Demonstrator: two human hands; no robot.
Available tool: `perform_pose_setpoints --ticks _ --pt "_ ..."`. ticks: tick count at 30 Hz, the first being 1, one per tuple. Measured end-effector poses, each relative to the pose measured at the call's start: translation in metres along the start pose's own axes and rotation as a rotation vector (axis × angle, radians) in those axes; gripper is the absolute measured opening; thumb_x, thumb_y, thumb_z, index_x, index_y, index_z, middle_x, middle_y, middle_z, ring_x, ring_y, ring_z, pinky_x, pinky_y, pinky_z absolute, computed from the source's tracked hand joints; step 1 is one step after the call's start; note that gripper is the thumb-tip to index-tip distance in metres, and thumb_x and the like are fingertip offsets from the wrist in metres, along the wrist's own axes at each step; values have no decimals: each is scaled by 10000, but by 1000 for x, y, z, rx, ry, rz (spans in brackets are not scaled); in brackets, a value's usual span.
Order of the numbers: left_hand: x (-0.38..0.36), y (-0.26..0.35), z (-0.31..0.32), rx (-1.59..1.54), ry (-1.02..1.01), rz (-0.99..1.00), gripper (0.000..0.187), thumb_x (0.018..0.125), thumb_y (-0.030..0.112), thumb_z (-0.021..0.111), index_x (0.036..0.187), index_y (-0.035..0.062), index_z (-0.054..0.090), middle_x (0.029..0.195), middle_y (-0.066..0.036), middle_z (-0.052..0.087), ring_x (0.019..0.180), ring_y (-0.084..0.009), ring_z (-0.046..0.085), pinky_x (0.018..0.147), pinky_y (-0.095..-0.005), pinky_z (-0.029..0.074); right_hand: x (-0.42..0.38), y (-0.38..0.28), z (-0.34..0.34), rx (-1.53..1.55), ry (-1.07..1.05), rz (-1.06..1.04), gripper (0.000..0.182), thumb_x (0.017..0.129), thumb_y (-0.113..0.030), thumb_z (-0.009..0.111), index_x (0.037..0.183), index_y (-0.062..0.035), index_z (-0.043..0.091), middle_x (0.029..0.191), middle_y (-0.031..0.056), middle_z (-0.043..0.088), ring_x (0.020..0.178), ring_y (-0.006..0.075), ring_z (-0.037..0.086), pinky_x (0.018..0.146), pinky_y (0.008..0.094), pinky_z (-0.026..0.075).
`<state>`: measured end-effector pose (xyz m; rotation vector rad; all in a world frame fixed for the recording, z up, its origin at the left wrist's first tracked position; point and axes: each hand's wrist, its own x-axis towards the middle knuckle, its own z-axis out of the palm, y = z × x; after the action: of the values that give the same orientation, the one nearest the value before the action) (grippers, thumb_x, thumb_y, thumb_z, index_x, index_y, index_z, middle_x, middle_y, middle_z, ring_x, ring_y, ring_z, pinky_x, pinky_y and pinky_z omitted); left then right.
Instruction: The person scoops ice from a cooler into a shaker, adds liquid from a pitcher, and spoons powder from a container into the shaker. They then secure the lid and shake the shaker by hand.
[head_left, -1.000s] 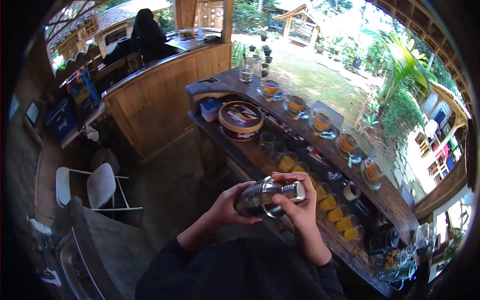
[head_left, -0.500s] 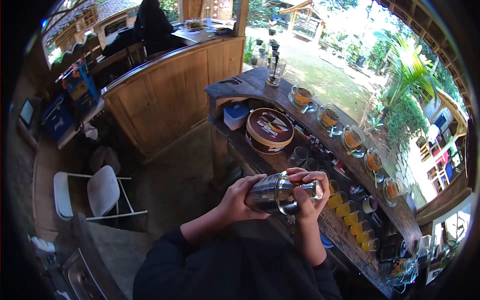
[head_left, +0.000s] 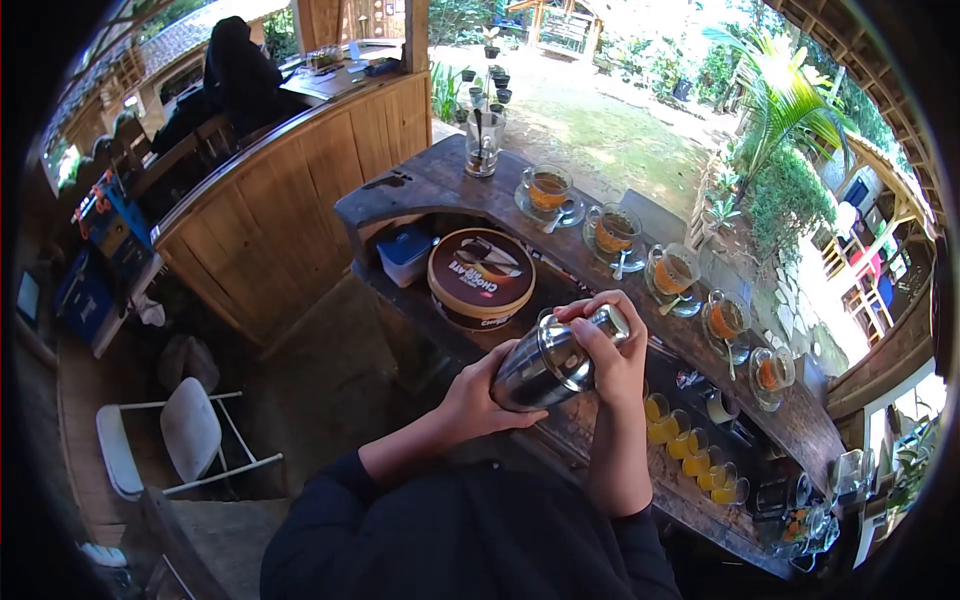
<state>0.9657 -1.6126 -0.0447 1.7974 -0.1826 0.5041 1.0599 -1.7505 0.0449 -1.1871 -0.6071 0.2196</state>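
Observation:
A shiny metal cocktail shaker [head_left: 535, 372] is held at an angle in front of my body, its capped end up and to the right. My left hand [head_left: 470, 398] wraps around the shaker's lower body. At the other end, my right hand [head_left: 618, 362] grips the top, with fingers over the cap and the thumb along its side. Just beyond the shaker, a round brown chocolate tub [head_left: 480, 278] sits on the counter's lower shelf. Right of my right forearm stands a row of small glasses of yellow drink [head_left: 690, 443].
Several glass cups of amber drink [head_left: 613, 228], on saucers with spoons, line the upper wooden counter [head_left: 440, 185]. A tall glass [head_left: 482, 150] stands at its far end. A blue-lidded box [head_left: 405, 254] is beside the tub. To my left is a white folding chair [head_left: 190, 430]. A dark-clothed person [head_left: 240, 75] sits farther back.
My view has swung a little to the right. The shaker has tilted more upright, its capped end rising with my right hand. Both hands keep their hold.

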Motion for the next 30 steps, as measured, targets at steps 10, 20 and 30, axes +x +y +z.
perform_pose_setpoints --ticks 10,20,30 --pt "50 -40 35 48 -67 -153 864 612 302 828 1289 28 366 1119 -158 577 1047 -219 574 898 -332 439 56 35 -64 -16 0 94 134 759 -17 613 864 -16 531 832 104 643 815 150 609 737 294 489" --pt "92 -48 17 -557 -542 -485 854 636 203 836 1318 21 355 1173 -86 512 1063 -155 510 942 -300 385 44 25 -100 191 151 -46 158 711 4 583 851 -6 512 803 157 632 859 256 628 846 412 475" --pt "98 -68 -14 -428 -542 -216 784 606 188 851 1245 -13 443 1106 -75 575 1042 -128 524 931 -286 395 48 31 -47 86 224 -177 195 679 -39 615 846 -15 517 778 140 624 846 274 621 884 452 450"
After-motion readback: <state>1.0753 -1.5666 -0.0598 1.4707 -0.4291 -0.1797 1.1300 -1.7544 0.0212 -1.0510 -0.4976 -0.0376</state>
